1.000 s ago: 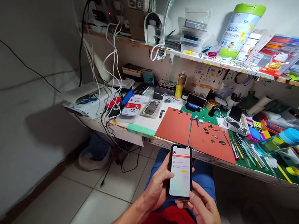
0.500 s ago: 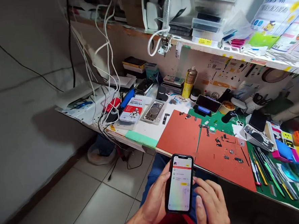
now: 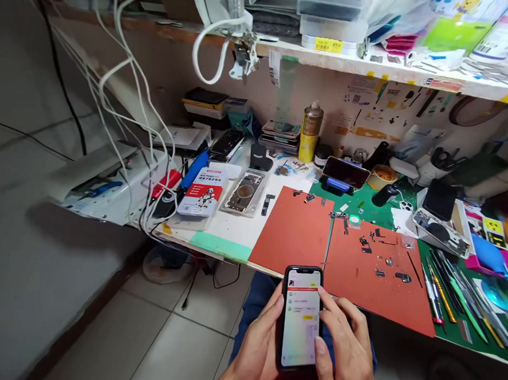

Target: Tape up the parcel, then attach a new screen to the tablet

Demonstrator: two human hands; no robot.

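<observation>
A black-framed smartphone [image 3: 300, 325] is held upright above my lap, its lit screen showing a chat page with a red bar. My left hand [image 3: 258, 339] is wrapped round its left side and back. Over the phone's right side is my right hand [image 3: 344, 339], its fingers apart and slightly bent. Its index fingertip lies at the screen's upper right edge, and the thumb is over the lower right of the screen. Whether these fingertips press the glass, I cannot tell. Beyond the phone, two red-orange mats [image 3: 291, 228] carry several small phone parts [image 3: 364, 243].
Screwdrivers and tweezers [image 3: 458, 292] lie at the right. A boxed battery [image 3: 202, 193] and an opened phone housing [image 3: 245, 191] sit at the left. White cables [image 3: 146, 116] hang over the bench's left end. A loaded shelf [image 3: 336, 61] overhangs the bench.
My right hand has come in from beside the phone to over its right edge, fingertips now at the screen. The view has shifted slightly; my left hand keeps its hold.
</observation>
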